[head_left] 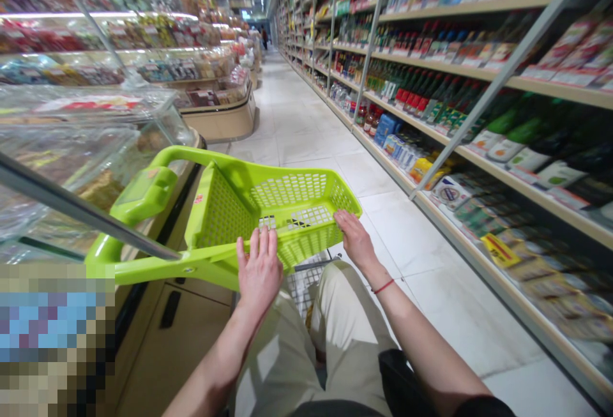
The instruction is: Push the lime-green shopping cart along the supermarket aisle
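From where I stood, the person wore loose, pale khaki trousers (pixel 335 321), the cloth soft and creased in long folds over the thighs. The left grip (pixel 258 270) and the right grip (pixel 357 241) were bare, and so were both forearms (pixel 431 347), up to a black sleeve (pixel 483 407) at the edge of view. A thin red cord (pixel 383 287) circled the right wrist. A dark hem (pixel 335 409) showed above the trousers at the waist. A piece of black fabric (pixel 397 382) lay against the right thigh, though I could not tell whether it was a bag or part of the clothing.
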`<state>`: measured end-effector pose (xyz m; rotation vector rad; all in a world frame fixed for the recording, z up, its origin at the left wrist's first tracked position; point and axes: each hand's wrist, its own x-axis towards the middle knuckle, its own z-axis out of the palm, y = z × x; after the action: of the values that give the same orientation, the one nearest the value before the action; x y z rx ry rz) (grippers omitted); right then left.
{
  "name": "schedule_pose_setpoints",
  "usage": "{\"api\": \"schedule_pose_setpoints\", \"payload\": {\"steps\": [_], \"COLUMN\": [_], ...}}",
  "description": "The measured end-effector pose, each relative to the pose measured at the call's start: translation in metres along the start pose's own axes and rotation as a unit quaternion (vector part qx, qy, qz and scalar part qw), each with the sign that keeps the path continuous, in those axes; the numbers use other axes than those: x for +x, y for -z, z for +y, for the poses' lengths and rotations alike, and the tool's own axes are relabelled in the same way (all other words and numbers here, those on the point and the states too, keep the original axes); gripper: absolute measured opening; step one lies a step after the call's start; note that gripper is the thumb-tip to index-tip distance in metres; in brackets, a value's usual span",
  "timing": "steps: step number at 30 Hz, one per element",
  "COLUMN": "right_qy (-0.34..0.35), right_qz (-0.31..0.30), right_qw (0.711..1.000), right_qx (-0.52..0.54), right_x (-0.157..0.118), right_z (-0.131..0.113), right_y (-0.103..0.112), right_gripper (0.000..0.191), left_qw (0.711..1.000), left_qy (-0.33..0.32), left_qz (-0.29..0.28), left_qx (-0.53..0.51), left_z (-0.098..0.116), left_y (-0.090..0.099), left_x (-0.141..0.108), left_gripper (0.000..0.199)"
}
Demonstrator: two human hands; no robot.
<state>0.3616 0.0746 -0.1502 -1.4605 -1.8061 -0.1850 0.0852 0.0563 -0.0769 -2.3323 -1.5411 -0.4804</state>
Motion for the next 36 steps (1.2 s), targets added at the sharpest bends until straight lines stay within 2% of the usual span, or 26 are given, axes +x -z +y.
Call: {"api": "schedule_pose_setpoints", "payload": {"steps": [3,11,15,20,25,30,36], "right_qy": [0.012,-0.031,-0.021,0.001,-0.006,-0.003,-0.003], "right_qz": [-0.005,0.014,-0.003,0.003,0.001,0.000,0.005], "right_qw": [1.000,0.999,0.999,0.999,0.999,0.999,0.998], "right_qx": [0.005,-0.026,-0.037,-0.047,-0.048,-0.054,-0.060], "right_x": [0.002,0.010,0.016,0.015,0.005,-0.006,-0.014], "right_z": [0.004,0.061,0.075,0.077,0.075,0.069,0.050], "right_y": [0.001,0.012,0.013,0.015,0.021,0.027,0.028], "right_gripper": [0.065,0.058,0.052,0.046,0.047,0.049,0.044], "left_qw": [1.000,1.000,1.000,1.000,1.000,0.999,1.000], "left_qy": [-0.003,0.010,0.001,-0.005,-0.014,-0.033,-0.011], "left_qz": [0.001,0.015,0.015,0.012,-0.001,-0.012,-0.006], "left_qx": [-0.002,-0.022,-0.015,-0.005,-0.008,0.002,-0.002], "left_z": [-0.003,-0.012,-0.015,-0.022,-0.028,-0.034,-0.033], "left_y": [0.000,-0.002,-0.008,-0.012,-0.013,-0.015,-0.016], "left_x": [-0.001,0.001,0.002,0.007,0.020,0.038,0.053], "left_gripper": [0.062,0.059,0.058,0.052,0.053,0.063,0.073]}}
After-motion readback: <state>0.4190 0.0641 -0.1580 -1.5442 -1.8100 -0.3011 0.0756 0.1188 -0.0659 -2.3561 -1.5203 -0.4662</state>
